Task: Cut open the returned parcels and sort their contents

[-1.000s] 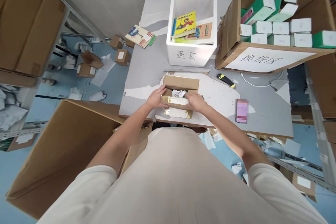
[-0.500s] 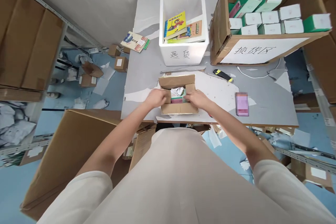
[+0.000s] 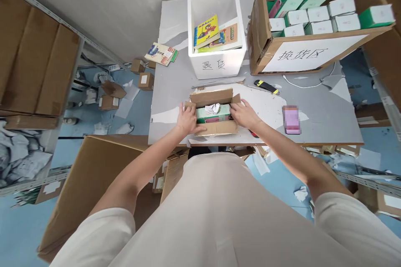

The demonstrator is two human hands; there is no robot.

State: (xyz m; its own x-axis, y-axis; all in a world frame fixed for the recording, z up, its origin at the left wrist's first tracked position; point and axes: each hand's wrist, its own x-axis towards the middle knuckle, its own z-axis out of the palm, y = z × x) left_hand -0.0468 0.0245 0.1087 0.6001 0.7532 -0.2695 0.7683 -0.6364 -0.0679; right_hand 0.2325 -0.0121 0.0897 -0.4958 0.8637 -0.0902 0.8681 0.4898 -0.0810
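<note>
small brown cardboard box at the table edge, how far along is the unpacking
Done: the small brown cardboard box lies with its flaps folded open, showing a green carton and crumpled white paper inside. In hand: the left hand and right hand press on the box's two ends. Left: the green carton is not yet out; the black-and-yellow utility knife lies aside on the grey table.

The white foam box (image 3: pixel 216 64) at the far middle of the worktop carries handwritten "退货" on its near wall. A white sheet (image 3: pixel 308 55) on the big cardboard box at the far right reads, as far as I can tell, "换货区".
</note>
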